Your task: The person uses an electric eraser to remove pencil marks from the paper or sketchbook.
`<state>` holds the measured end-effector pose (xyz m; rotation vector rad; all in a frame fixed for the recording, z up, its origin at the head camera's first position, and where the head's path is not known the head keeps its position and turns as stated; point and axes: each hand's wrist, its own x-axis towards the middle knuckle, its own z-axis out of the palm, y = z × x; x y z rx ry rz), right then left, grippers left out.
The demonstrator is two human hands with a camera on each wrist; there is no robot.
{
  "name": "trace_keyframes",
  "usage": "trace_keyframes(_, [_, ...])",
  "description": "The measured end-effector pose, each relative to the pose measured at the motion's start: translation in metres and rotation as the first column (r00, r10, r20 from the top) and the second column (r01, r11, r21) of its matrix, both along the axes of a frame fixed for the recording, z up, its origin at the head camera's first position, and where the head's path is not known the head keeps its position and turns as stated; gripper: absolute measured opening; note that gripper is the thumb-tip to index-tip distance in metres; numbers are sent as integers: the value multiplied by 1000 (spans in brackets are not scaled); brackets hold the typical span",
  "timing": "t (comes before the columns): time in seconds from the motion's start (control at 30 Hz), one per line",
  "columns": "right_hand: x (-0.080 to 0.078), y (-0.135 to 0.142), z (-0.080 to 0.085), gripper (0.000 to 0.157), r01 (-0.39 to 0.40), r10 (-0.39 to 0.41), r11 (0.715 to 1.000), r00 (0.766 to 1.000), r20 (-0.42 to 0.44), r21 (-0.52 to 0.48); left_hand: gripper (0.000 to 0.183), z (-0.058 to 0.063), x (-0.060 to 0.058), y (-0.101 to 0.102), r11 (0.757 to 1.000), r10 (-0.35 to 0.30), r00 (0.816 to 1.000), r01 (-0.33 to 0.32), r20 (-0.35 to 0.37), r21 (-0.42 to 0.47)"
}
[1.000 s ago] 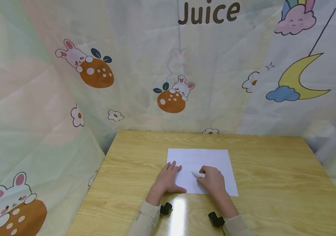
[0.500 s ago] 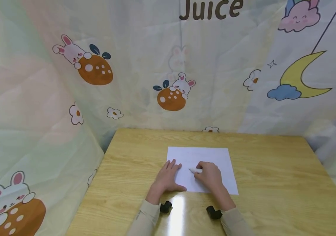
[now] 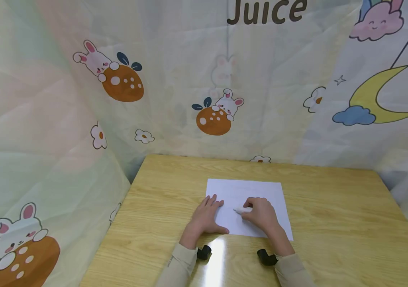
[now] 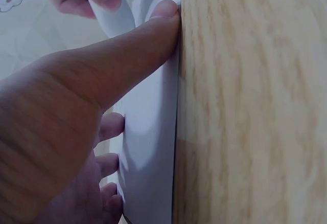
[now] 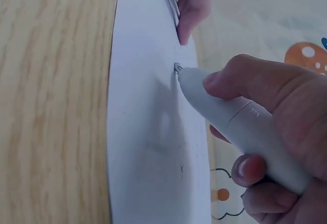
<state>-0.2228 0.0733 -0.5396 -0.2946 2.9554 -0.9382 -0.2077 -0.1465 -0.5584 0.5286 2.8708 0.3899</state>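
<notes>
A white sheet of paper [image 3: 257, 189] lies on the wooden table in front of the person. The left hand [image 3: 205, 217] rests spread on its left part, fingers pointing away. In the left wrist view, the left thumb [image 4: 138, 45] presses at the sheet's near edge. The right hand [image 3: 261, 215] grips a thick white pen [image 5: 245, 129] between thumb and fingers. Tilted, the pen has its small metallic-looking tip at the paper, right of the left hand. Small dark marks [image 5: 181, 170] show on the sheet in the right wrist view.
The wooden table [image 3: 333, 215] extends on both sides of the paper. Behind it hangs a printed cloth [image 3: 168, 79] with rabbits, flowers and a moon. Black wrist cameras sit at both cuffs, the left camera [image 3: 204, 252] and the right camera [image 3: 266, 257].
The pen tip has shifted slightly left over the paper with the right hand. The left hand stays in place on the sheet. The head view has moved a little.
</notes>
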Motion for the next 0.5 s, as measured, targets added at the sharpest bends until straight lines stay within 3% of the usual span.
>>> trace_keyframes(0.2, [-1, 0, 0, 15, -47, 46, 999, 998, -30, -20, 103, 0, 1, 2, 1000, 0, 1000, 0, 0, 0])
trace_keyframes(0.37, [2, 3, 1, 15, 2, -2, 1000, 1000, 22, 9, 104, -2, 2, 3, 1000, -15, 1000, 15, -3, -14])
trace_keyframes(0.5, [3, 3, 1, 15, -15, 15, 1000, 1000, -7, -1, 103, -1, 3, 4, 1000, -17, 1000, 17, -10, -16])
